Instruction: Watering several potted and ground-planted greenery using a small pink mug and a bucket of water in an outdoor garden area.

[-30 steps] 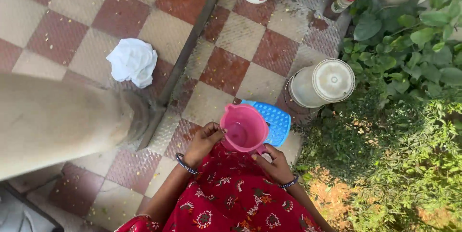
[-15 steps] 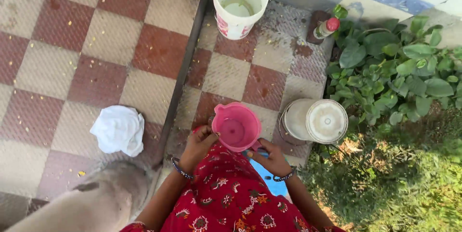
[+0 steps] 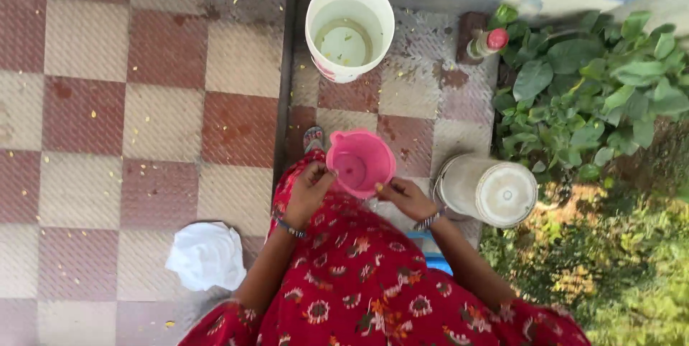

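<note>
Pink plastic jug (image 3: 359,162) sits mid-frame, held by both hands (left hand (image 3: 310,192) on its rim, right hand (image 3: 403,196) gripping the other side), below the white bucket (image 3: 349,29).

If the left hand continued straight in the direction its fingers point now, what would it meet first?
The left hand points up-right and already touches the pink mug. Past the mug, probably only tiled floor, though depth is unclear.

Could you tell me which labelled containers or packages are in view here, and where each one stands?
White bucket: top centre on the tiles, round, red print on its side.
Small bottle: upper right by the plants, pale body, red cap.
Lidded white container: right of the hands, cylindrical, no visible label.
</note>
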